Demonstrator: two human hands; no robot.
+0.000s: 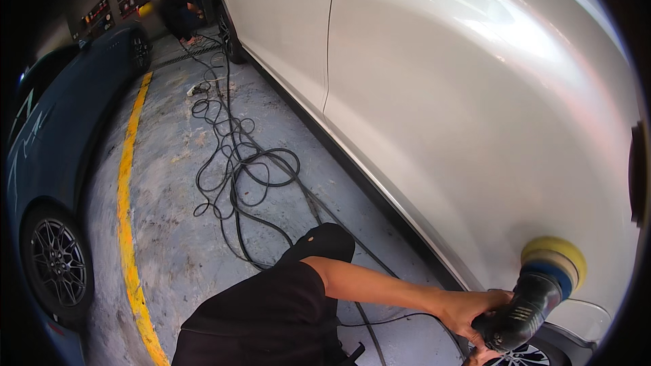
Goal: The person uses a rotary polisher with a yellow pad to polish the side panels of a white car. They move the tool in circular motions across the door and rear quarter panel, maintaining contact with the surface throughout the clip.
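My left hand reaches in from the left and grips the black body of a car polisher at the lower right. Part of my right hand shows at the bottom edge, its fingers on the rear of the polisher; the rest is hidden or out of frame. The tool has a blue backing plate and a yellow foam pad. The pad is at the lower side panel of a white car, close above a wheel; whether it is spinning cannot be told.
Black cables lie looped over the grey floor beside my bent, dark-clothed knee. A yellow line runs along the floor. A dark blue car stands at the left. Another person bends over near the back wall.
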